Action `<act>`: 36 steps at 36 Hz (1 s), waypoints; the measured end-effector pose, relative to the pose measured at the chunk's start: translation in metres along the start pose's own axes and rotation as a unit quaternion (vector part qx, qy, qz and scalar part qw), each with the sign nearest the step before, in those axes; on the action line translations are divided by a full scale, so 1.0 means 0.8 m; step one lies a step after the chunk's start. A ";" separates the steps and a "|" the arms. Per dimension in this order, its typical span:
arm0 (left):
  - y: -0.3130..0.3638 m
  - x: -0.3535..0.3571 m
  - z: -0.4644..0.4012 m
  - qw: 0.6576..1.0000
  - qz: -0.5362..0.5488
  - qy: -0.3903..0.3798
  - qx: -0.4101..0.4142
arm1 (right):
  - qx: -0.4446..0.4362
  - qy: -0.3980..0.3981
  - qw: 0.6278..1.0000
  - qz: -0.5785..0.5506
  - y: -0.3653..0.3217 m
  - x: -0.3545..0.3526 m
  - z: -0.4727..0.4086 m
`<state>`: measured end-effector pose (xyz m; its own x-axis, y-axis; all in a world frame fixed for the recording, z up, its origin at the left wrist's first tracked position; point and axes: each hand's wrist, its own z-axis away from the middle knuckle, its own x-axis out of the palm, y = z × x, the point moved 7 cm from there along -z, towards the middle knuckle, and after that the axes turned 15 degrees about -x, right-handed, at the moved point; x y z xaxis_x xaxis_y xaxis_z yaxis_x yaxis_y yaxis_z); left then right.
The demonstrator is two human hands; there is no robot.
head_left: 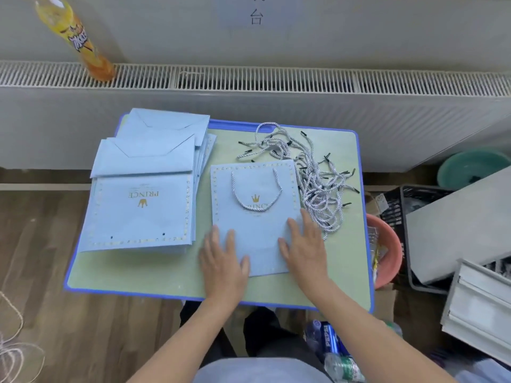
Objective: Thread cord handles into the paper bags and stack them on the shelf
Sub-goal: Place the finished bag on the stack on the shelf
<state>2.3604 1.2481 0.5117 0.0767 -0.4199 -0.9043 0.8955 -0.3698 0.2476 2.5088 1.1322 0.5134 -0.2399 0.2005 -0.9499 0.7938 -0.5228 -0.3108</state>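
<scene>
A light blue paper bag (255,186) lies flat in the middle of the small table (171,277), a silver-white cord handle (255,201) looped across its front over a gold crown logo. My left hand (222,261) presses flat on the bag's near left corner. My right hand (305,248) lies flat on its near right part, fingers straight. A stack of flat blue bags without handles (141,211) sits on the table's left side. A tangled pile of loose cords with black tips (312,178) lies at the right.
A radiator cover (249,78) runs behind the table, with an orange drink bottle (74,37) standing on it. To the right are a pink basin (387,244), a black crate (401,205), a green basin (470,167) and grey panels. Plastic bottles (336,352) lie by my legs.
</scene>
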 end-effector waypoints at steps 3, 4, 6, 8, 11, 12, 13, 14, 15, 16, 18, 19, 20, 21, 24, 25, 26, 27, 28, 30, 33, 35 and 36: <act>0.001 -0.012 0.007 0.991 0.052 -0.036 -0.115 | 0.094 -0.029 0.994 -0.037 -0.003 -0.009 0.011; 0.004 -0.017 0.008 0.989 0.070 -0.037 -0.128 | 0.119 -0.040 0.990 -0.062 -0.005 -0.011 0.012; 0.001 -0.029 0.007 0.978 0.125 -0.033 -0.165 | 0.171 -0.041 0.980 -0.099 -0.003 -0.016 0.012; -0.006 -0.040 0.004 0.960 0.189 -0.032 -0.206 | 0.201 -0.025 0.972 -0.122 0.002 -0.024 0.013; -0.009 -0.060 0.004 0.946 0.243 -0.020 -0.216 | 0.217 0.009 0.965 -0.149 0.012 -0.037 0.012; -0.007 -0.069 0.007 0.942 0.262 -0.009 -0.209 | 0.217 0.020 0.962 -0.163 0.014 -0.040 0.013; -0.005 -0.078 0.011 0.936 0.288 0.001 -0.201 | 0.215 0.030 0.959 -0.184 0.014 -0.044 0.013; -0.003 -0.085 0.016 0.926 0.323 0.007 -0.194 | 0.212 0.040 0.953 -0.211 0.013 -0.047 0.013; -0.001 -0.093 0.020 0.915 0.359 0.010 -0.187 | 0.210 0.052 0.947 -0.239 0.010 -0.051 0.014; -0.001 -0.101 0.025 0.902 0.392 0.012 -0.180 | 0.209 0.064 0.939 -0.264 0.006 -0.056 0.013; -0.003 -0.116 0.029 0.880 0.445 0.016 -0.165 | 0.206 0.089 0.928 -0.298 -0.002 -0.068 0.010; -0.006 -0.124 0.030 0.872 0.464 0.015 -0.158 | 0.204 0.101 0.923 -0.311 -0.007 -0.074 0.007; -0.011 -0.133 0.030 0.865 0.478 0.016 -0.155 | 0.200 0.112 0.918 -0.323 -0.012 -0.080 0.004; -0.017 -0.141 0.029 0.856 0.493 0.016 -0.153 | 0.194 0.124 0.913 -0.336 -0.020 -0.086 0.000; -0.044 -0.165 0.020 0.828 0.539 0.009 -0.155 | 0.155 0.168 0.901 -0.370 -0.052 -0.104 -0.022; -0.054 -0.174 0.016 0.821 0.550 0.006 -0.154 | 0.139 0.176 0.897 -0.380 -0.066 -0.108 -0.032; -0.066 -0.184 0.012 0.817 0.556 0.008 -0.151 | 0.125 0.178 0.894 -0.392 -0.082 -0.112 -0.043; -0.080 -0.196 0.007 0.817 0.558 0.016 -0.146 | 0.110 0.173 0.893 -0.401 -0.101 -0.115 -0.055; -0.096 -0.207 0.003 0.817 0.557 0.027 -0.145 | 0.093 0.165 0.894 -0.405 -0.121 -0.117 -0.068; -0.137 -0.233 -0.003 0.810 0.564 0.055 -0.152 | 0.061 0.140 0.902 -0.403 -0.173 -0.116 -0.095; -0.215 -0.272 -0.009 0.785 0.583 0.116 -0.176 | 0.010 0.093 0.918 -0.386 -0.273 -0.101 -0.132; -0.273 -0.299 -0.011 0.759 0.606 0.154 -0.182 | -0.041 0.057 0.929 -0.363 -0.347 -0.085 -0.154; -0.304 -0.312 -0.011 0.748 0.615 0.171 -0.184 | -0.069 0.040 0.933 -0.350 -0.386 -0.076 -0.164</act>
<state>2.1274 1.4498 0.6740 0.9924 0.0042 -0.1233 0.1114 0.4003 0.9096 2.3514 1.3899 0.6716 -0.6882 0.5169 -0.5091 0.5249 -0.1297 -0.8412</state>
